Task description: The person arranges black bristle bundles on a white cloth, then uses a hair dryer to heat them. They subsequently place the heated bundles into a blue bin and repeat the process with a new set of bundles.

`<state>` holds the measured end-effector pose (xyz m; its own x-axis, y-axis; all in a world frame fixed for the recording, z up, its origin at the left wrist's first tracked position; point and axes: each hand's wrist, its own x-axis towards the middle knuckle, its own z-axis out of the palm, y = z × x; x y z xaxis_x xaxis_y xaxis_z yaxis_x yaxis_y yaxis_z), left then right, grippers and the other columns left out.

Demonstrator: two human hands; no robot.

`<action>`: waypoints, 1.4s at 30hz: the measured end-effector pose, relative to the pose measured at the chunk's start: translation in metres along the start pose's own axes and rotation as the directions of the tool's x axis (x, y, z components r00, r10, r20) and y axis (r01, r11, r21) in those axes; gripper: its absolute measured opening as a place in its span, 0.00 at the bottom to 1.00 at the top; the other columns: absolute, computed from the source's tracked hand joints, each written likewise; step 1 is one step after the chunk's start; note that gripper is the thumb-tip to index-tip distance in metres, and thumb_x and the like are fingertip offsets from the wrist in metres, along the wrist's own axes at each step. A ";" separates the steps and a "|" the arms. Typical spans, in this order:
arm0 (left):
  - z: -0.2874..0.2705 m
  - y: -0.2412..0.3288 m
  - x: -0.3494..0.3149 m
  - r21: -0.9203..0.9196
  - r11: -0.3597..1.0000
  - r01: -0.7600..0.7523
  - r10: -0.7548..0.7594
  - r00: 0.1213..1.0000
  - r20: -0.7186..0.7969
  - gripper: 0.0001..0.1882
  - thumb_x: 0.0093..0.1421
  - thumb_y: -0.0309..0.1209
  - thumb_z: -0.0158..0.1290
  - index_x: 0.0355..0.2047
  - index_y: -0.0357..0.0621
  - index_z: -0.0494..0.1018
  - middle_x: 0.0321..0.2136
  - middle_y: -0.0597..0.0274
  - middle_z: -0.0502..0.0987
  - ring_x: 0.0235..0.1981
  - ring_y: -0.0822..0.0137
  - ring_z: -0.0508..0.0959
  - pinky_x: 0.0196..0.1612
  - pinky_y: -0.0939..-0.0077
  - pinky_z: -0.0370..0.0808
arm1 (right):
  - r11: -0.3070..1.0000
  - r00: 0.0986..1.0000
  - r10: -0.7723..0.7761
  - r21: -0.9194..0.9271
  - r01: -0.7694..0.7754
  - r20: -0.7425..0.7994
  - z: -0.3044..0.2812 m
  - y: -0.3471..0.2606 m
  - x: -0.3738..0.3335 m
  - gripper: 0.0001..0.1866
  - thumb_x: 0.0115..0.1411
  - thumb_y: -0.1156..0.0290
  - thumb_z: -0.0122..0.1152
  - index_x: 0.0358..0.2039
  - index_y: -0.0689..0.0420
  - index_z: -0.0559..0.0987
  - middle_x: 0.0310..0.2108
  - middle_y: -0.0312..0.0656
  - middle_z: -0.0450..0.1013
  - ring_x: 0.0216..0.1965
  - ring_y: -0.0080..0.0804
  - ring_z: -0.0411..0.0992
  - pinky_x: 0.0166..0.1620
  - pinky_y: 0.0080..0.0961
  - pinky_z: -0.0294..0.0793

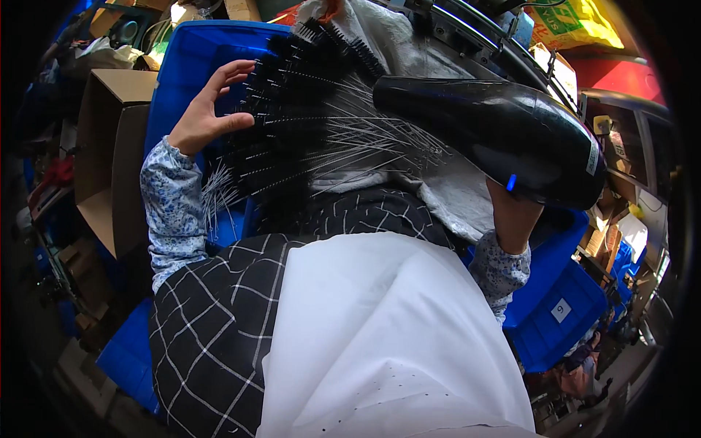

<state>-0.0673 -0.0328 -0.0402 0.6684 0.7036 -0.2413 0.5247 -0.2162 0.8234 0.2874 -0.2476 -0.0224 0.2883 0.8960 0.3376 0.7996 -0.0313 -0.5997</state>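
Note:
A bundle of black-bristled wire brushes (281,120) lies fanned out before me, its thin metal stems (380,131) crossing toward the right over a whitish cloth (460,193). My left hand (201,113) is beside the bristle ends, thumb and fingers apart; whether the fingertips touch the bristles I cannot tell. In my right hand (513,212) is a black hair dryer (489,131), its nozzle pointing left over the stems. The dryer's body hides most of that hand's fingers. More wire stems (219,193) show below my left wrist, in a blue bin (171,69).
An open cardboard box (109,168) stands at the left. More blue bins (558,314) are at the lower right. Dark machine rails (475,36) run across the top, near a yellow bag (577,25). A white cloth (387,328) and checked black fabric (212,328) cover my lap.

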 end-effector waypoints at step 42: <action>0.041 0.038 -0.069 0.033 0.998 -0.059 0.056 0.995 0.080 0.11 0.43 0.19 0.53 0.29 0.45 0.72 0.32 0.62 0.66 0.35 0.66 0.68 0.38 0.79 0.67 | 0.992 0.966 -0.110 -0.040 0.123 0.235 0.007 -0.009 -0.003 0.19 0.38 0.81 0.63 0.34 0.64 0.70 0.31 0.43 0.71 0.31 0.30 0.70 0.35 0.21 0.69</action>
<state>-0.0727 -0.1173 -0.0132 0.7366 0.6342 -0.2349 0.5015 -0.2791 0.8189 0.2758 -0.2474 -0.0231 0.0665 0.9729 0.2214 0.8495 0.0611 -0.5240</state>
